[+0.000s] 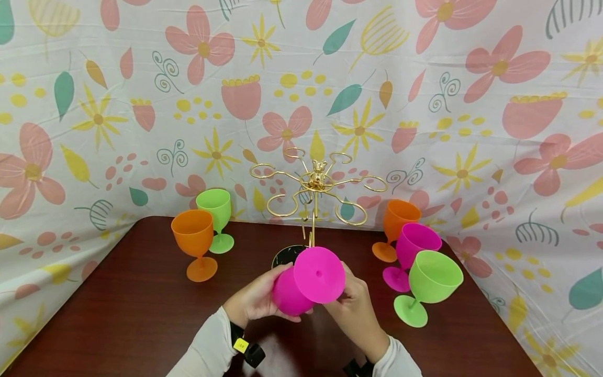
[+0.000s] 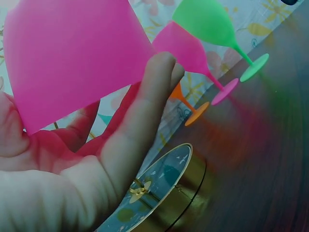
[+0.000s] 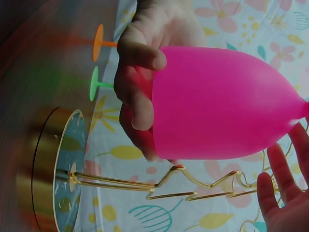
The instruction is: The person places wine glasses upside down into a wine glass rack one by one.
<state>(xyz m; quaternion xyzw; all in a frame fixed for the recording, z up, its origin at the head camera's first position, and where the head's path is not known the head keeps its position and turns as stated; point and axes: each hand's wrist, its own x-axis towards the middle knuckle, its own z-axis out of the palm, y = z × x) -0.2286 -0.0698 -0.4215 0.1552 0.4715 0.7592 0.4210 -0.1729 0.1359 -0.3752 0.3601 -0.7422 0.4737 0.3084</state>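
A bright pink plastic goblet (image 1: 319, 275) is held tilted in front of me, its round foot facing the head camera. My left hand (image 1: 259, 299) grips the bowl by its rim end; in the right wrist view its fingertips (image 3: 142, 113) curl over the rim. At the stem end is my right hand (image 1: 353, 306), its fingers (image 3: 282, 166) spread against the underside of the bowl and the stem; its thumb is hidden. Behind the goblet stands a gold wire rack (image 1: 314, 209) with curled arms, a bear figure on top and a round black base (image 1: 287, 255).
Upright at the left are an orange goblet (image 1: 193, 235) and a green goblet (image 1: 215, 209). Another orange goblet (image 1: 399, 220), a second pink goblet (image 1: 416, 243) and a second green goblet (image 1: 433, 277) stand at the right on the dark wooden table (image 1: 118, 314). A floral cloth (image 1: 141, 104) hangs behind.
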